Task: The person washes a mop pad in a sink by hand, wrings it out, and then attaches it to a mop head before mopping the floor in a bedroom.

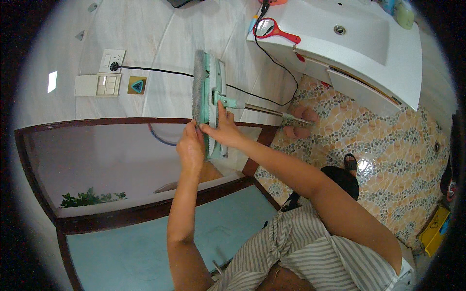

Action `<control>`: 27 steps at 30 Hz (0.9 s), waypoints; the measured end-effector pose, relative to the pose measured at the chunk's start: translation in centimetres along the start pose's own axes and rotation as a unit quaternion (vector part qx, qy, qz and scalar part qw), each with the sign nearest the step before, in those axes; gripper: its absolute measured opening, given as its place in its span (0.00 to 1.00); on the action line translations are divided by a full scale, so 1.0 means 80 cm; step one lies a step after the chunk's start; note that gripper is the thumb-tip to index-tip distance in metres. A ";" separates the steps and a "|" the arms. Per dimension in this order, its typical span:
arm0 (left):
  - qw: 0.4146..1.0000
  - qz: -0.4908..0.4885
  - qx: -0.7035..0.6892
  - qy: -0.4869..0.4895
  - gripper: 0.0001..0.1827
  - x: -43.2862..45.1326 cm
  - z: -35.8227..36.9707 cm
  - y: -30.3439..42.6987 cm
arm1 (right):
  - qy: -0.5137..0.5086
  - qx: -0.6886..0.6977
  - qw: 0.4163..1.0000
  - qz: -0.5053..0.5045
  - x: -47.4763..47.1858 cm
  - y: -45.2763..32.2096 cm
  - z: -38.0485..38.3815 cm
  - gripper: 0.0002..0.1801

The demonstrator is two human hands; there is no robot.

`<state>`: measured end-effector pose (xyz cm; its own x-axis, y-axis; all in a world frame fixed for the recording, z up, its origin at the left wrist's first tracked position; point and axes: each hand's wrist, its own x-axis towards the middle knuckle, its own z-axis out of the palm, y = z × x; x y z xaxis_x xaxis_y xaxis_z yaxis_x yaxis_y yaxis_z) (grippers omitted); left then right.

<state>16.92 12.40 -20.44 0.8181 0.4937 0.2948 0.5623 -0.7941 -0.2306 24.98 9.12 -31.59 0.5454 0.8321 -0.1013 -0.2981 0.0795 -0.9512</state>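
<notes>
Before me is a mint-green window cleaning head (212, 78), held upright by its lower part. A grey fluffy pad (199, 83) covers its left side, and a pale squeegee strip seems to run along the other. My left hand (191, 145) grips the pad's lower end with bent fingers. My right hand (226, 127) clasps the head just below the swivel joint (226, 102), its thumb near the left fingers. From that joint a metal pole (265, 110) slopes down to the right, toward the floor. The palms' inner sides are hidden.
A black cord (156, 70) runs from a wall socket (113, 60) behind the head to the white washbasin (367, 54). On its edge lies a red hand mirror (278, 32). Pink slippers (296, 132) rest on the pebble-patterned floor (393, 160). A dark door frame (120, 214) stands at left.
</notes>
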 end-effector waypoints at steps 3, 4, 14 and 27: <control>0.999 0.029 0.016 0.032 0.09 0.013 -0.009 0.009 | 0.027 -0.009 1.000 0.004 0.006 0.001 0.012 0.56; 0.996 0.058 0.020 0.061 0.08 0.017 -0.014 0.015 | 0.043 -0.004 0.999 0.005 0.009 0.001 0.015 0.56; 0.989 0.100 -0.025 0.106 0.07 0.024 -0.001 0.042 | 0.043 -0.024 0.999 -0.003 0.009 0.022 0.044 0.52; 0.690 -0.396 -0.546 -0.264 0.34 0.026 0.036 -0.060 | 0.102 -0.068 0.992 -0.024 0.010 0.005 0.023 0.48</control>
<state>16.27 18.26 -21.35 0.3978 0.7570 -0.5184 0.6685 0.1478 0.7288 23.89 10.81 -31.53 0.7081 0.6991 -0.0989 -0.1669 0.0296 -0.9855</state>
